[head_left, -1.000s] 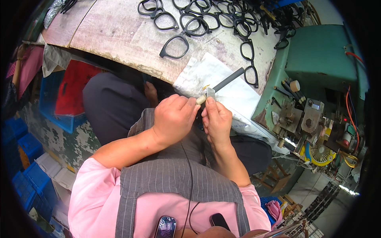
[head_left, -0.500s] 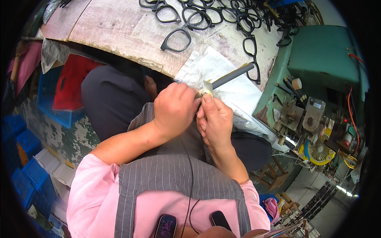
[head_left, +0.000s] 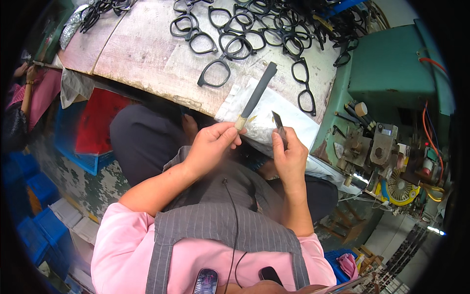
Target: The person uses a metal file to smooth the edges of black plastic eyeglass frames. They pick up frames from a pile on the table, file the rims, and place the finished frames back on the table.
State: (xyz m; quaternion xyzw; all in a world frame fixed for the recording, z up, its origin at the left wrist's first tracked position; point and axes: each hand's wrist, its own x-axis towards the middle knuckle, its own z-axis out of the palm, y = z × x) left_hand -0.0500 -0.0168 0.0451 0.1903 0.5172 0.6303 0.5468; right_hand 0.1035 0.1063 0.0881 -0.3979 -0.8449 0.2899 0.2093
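Observation:
My left hand (head_left: 209, 148) is closed round the tan lower end of a dark grey stick (head_left: 257, 94), which slants up and away to the right. A thin yellowish strip (head_left: 252, 119) sticks out beside the tan end. In my right hand (head_left: 292, 159), a flat metal blade (head_left: 278, 120) is pinched between thumb and fingers, its dark tip pointing up and left, apart from the stick. White paper (head_left: 267, 115) lies under both, at the table edge. Beyond the stick, several black eyeglass frames (head_left: 238, 46) are spread over the worn wooden table (head_left: 142, 46).
A green machine (head_left: 389, 73) with a metal clamp and a small yellow-rimmed fan (head_left: 399, 188) stands on the right. Blue crates (head_left: 46, 228) are stacked at the lower left. A red sheet (head_left: 98, 125) lies in a blue crate under the table. Another person's arm (head_left: 29, 83) shows at far left.
My hands have moved apart. The stick in my left hand has swung more upright, and the blade in my right hand has come away from it to the right. The view has shifted slightly.

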